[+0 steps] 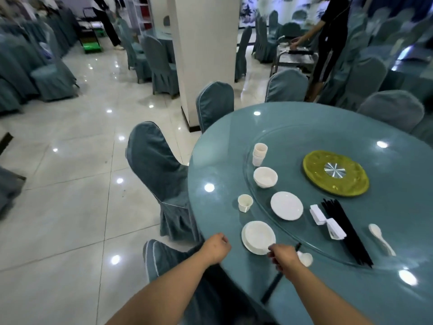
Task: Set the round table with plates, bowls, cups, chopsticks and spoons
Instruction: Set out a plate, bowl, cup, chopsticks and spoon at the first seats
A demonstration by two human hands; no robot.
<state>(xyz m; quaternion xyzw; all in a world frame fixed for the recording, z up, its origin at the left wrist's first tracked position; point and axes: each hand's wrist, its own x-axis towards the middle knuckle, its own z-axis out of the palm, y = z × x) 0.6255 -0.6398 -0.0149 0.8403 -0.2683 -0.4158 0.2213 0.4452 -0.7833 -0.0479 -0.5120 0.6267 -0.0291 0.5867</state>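
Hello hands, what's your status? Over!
Right hand grips black chopsticks beside the bowl on its plate. Left hand curled, holding nothing. White spoon right beside the chopsticks.

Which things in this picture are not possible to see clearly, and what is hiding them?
All in the head view:
- Chopsticks held by the right hand: the middle is hidden inside the hand, and the lower part is blurred.
- Small white dish: the right hand covers part of it, so its shape is unclear.
- Stack of cups: too small to count.
- Left hand: seen from the back, so the fingers are hidden.
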